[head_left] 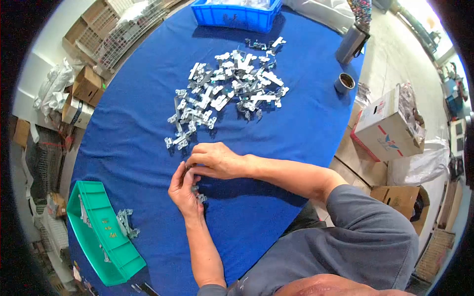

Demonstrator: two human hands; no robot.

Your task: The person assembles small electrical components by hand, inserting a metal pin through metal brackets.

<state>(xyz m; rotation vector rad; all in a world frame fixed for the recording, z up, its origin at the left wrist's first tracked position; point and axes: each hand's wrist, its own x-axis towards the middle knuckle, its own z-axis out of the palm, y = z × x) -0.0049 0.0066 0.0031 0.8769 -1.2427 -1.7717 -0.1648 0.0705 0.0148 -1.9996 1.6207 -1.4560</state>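
My left hand (183,196) is closed around a small metal bracket (201,198), whose silvery end sticks out beside the palm. My right hand (217,160) meets it from above, its fingers pinched together at the left fingertips. Whatever lies between the right fingers is hidden. Beyond both hands, a loose pile of white and silver metal brackets (217,101) spreads over the blue tablecloth (143,126). Some of them carry dark or greenish parts.
At the left lies a green tray (89,246) holding small brass-coloured pieces (109,228) and a few metal parts. More brackets (127,224) lie beside it. A blue crate (237,18) stands at the far edge. A metal flask (351,44) and a cup (344,84) stand at the right.
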